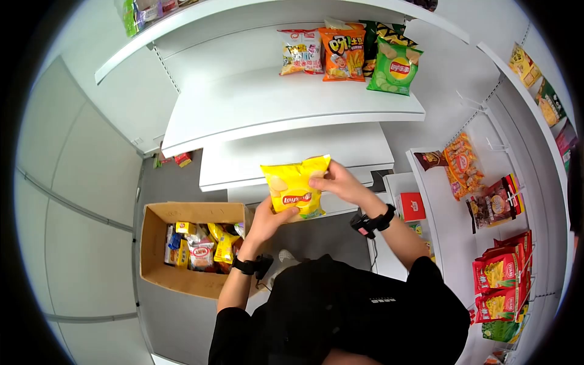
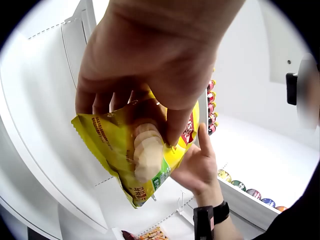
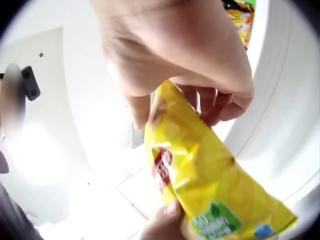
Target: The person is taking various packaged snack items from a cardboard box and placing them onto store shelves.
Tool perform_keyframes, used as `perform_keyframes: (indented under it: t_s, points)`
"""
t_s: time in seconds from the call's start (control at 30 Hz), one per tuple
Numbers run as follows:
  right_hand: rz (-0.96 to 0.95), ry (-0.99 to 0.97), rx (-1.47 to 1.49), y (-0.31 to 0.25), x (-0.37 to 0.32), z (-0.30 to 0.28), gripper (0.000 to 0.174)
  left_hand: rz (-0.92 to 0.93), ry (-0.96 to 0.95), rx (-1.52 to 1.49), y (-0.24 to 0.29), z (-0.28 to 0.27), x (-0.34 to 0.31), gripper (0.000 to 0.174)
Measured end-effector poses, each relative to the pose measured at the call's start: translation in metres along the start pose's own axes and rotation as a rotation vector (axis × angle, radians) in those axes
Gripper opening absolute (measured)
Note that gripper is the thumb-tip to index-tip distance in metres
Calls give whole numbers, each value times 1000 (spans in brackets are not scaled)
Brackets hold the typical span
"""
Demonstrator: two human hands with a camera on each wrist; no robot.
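A yellow bag of potato chips (image 1: 295,185) is held between both hands in front of the white shelves, its red logo upside down in the head view. My left hand (image 1: 269,220) grips its lower left side, thumb across the front. At the upper right corner my right hand (image 1: 342,182) pinches the bag, thumb on the front and fingers behind. In the left wrist view the left hand (image 2: 150,65) curls over one end of the bag (image 2: 135,150). The right wrist view has the right hand (image 3: 180,60) on the opposite end of the bag (image 3: 200,165).
A cardboard box (image 1: 201,213) of packaged snacks stands on the floor at left. Several chip bags, among them a green one (image 1: 394,67), stand on the upper shelf (image 1: 274,115). A lower shelf (image 1: 292,152) juts out below it. Red snack bags (image 1: 502,274) hang at right.
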State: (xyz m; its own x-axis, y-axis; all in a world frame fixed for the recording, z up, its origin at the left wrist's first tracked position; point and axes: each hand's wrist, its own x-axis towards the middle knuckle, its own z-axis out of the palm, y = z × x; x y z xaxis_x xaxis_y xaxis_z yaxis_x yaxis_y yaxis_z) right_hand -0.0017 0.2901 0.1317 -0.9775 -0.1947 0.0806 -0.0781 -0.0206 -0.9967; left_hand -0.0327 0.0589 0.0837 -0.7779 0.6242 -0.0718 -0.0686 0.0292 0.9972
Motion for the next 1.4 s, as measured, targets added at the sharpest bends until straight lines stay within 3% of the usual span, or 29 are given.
perform_keyframes:
  t_s: [0.07, 0.2, 0.27, 0.37, 0.53, 0.6, 0.7, 0.83, 0.97, 1.1, 1.2, 1.3, 1.4]
  points:
    - [-13, -43, -125, -16, 22, -6, 38, 20, 1, 27, 5, -16, 7, 44]
    - [186, -108, -189, -62, 62, 0, 30, 93, -30, -3, 11, -50, 20, 58]
    - [115, -118, -218, -84, 89, -1, 26, 128, -44, -57, 15, -70, 25, 72]
    - [9, -77, -149, -121, 129, -9, 19, 142, 81, -89, -6, -101, 30, 76]
    - [60, 20, -98, -168, 218, -43, 15, 116, 103, -83, -19, -129, 13, 73]
    - [58, -10, -83, -159, 263, -70, 16, 99, 159, -71, -21, -133, 4, 71]
    - [51, 111, -120, -153, 310, -87, 16, 109, 286, -120, -29, -143, -9, 69]
    - [63, 20, -86, -136, 352, -116, 18, 73, 380, -115, -26, -155, -32, 66]
    - [149, 92, -75, -124, 383, -126, 15, 76, 479, -130, -31, -161, -40, 63]
    - [17, 185, -292, -116, 396, -129, 29, 54, 474, -134, -41, -157, -36, 59]
    - [-160, 549, -571, -105, 404, -125, 39, -32, 468, -199, -39, -151, -32, 57]
    - [-282, 510, -607, -105, 398, -129, 42, -24, 444, -176, -47, -156, -29, 56]
    - [-271, 561, -590, -97, 404, -137, 35, -31, 451, -171, -47, -157, -30, 54]
